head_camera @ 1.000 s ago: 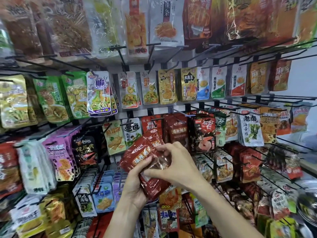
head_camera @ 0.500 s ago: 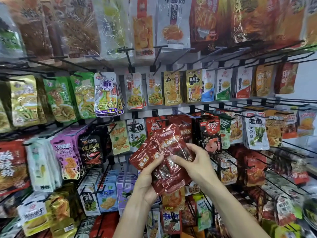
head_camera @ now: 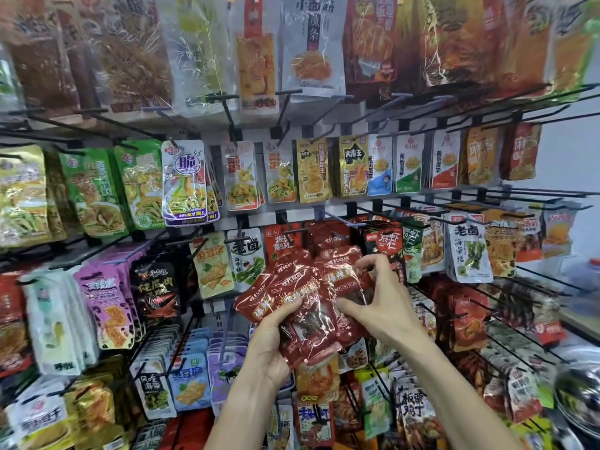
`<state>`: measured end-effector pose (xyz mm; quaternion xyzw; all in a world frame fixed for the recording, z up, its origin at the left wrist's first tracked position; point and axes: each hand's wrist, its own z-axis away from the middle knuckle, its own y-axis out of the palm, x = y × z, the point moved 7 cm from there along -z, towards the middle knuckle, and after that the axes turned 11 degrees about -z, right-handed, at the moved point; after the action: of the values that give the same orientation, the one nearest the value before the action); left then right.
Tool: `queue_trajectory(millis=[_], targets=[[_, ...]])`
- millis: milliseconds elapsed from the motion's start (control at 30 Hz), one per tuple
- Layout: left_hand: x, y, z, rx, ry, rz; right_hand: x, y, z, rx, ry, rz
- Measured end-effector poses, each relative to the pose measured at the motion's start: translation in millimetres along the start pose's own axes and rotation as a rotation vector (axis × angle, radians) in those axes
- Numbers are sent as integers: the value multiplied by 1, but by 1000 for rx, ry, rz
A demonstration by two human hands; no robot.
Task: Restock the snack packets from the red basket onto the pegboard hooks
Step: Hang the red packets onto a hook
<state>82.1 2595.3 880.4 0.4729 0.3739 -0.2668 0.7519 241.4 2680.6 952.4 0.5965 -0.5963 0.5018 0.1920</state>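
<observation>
1. in front of the pegboard [head_camera: 357, 138], at about its middle height, a fanned bunch of red packets [head_camera: 311, 297] is held up in both hands.
2. the left hand [head_camera: 271, 349] grips the bunch from below, fingers curled round the lower ends and the thumb pressed across the front of the packets.
3. the right hand [head_camera: 384, 306] is at the right edge of the bunch; its thumb lies on the clear front of one packet, and its curled fingers [head_camera: 368, 263] pinch the top corner of the rightmost packet.
4. just behind the top of the bunch, more red packets of the same kind [head_camera: 328, 237] hang on a hook [head_camera: 341, 219] of the pegboard.
5. left of the bunch hang a yellow packet [head_camera: 212, 264] and a white packet with green [head_camera: 248, 254]; farther left, a black packet [head_camera: 157, 289] and purple packets [head_camera: 107, 306].
6. right of the bunch hang a dark packet with a shrimp picture [head_camera: 384, 243] and a white seaweed packet [head_camera: 467, 251].
7. below the bunch, blue packets [head_camera: 190, 381] and an orange packet [head_camera: 318, 381] hang on lower hooks.
8. the red basket cannot be made out.
</observation>
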Motion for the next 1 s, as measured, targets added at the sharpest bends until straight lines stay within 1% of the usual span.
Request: queue_trajectory(millis=[67,133,200,267,400,500,767,833,1000], targets=[[0,2,-1,15,4,-7,-3,1,-5,58,36,-39],[-1,4,0,27,15,-15,-10,2,-6,67,83,-177],[-3,1,-1,18,49,-20,-13,-2,-4,-23,66,-340],[-5,-4,-4,-1,73,-41,-10,-5,-3,-133,7,-396],[-8,-14,-5,-48,82,-58,-7,1,-8,-182,-23,-310],[-7,-15,-4,-14,74,-68,-5,3,-15,-182,-8,-265],[-12,-16,3,-9,82,-58,-3,9,-25,-112,19,-194],[-14,-18,4,-8,84,-47,-2,9,-26,-94,51,-162],[-18,-17,7,-30,89,-12,-2,26,-57,-50,115,-9]])
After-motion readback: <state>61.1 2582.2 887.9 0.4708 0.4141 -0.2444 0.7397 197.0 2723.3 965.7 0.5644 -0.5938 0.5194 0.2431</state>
